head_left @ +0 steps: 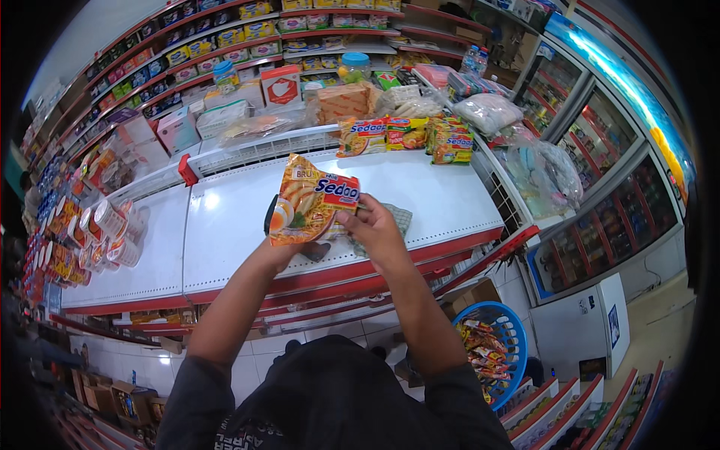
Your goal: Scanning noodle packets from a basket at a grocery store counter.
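An orange Mie Sedaap instant noodle packet [306,205] is held up over the white shelf, its printed front facing me. My right hand [374,228] pinches its right edge between thumb and fingers. At its lower left, my left hand [281,253] supports it from beneath, with most of the fingers hidden behind the packet. A checked grey-green cloth [399,219] lies on the white metal shelf [247,197] behind my right hand. A dark object, partly hidden, shows behind the packet. Several noodle packets [363,136] stand along the back right of the shelf.
Cup noodles [111,219] stand grouped on the left of the shelf. A wire divider [264,149] runs along its back, with boxes and jars beyond. A blue plastic basket [520,343] of packets stands on the floor at right, near a cardboard box [475,295]. Glass-door coolers [607,118] stand beyond.
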Demonstrator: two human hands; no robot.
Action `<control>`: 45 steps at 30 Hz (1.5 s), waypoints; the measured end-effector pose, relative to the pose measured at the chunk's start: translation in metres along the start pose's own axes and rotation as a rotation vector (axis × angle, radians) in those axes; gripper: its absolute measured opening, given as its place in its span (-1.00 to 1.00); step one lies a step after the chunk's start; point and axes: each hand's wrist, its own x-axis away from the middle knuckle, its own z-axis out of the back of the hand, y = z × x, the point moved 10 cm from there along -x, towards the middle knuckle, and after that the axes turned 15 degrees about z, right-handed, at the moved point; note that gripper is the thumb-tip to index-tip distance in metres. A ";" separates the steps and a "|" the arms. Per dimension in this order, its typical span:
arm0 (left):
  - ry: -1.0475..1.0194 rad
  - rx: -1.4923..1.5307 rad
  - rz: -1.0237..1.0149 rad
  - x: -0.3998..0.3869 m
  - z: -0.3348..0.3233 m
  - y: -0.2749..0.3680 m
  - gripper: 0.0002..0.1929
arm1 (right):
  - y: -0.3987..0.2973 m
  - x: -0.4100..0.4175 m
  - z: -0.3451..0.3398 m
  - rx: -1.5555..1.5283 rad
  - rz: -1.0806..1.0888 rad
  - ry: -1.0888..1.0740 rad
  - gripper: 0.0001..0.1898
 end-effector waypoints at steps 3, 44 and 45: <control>-0.049 0.300 0.013 -0.045 0.029 0.001 -0.42 | -0.012 -0.002 0.043 0.075 0.023 0.123 -0.42; 0.951 -0.531 -0.329 -0.234 0.021 0.065 -0.36 | -0.023 0.001 0.209 1.646 0.320 0.385 -0.54; 0.959 -0.519 -0.309 -0.234 0.018 0.063 -0.32 | -0.023 0.004 0.212 1.642 0.313 0.388 -0.55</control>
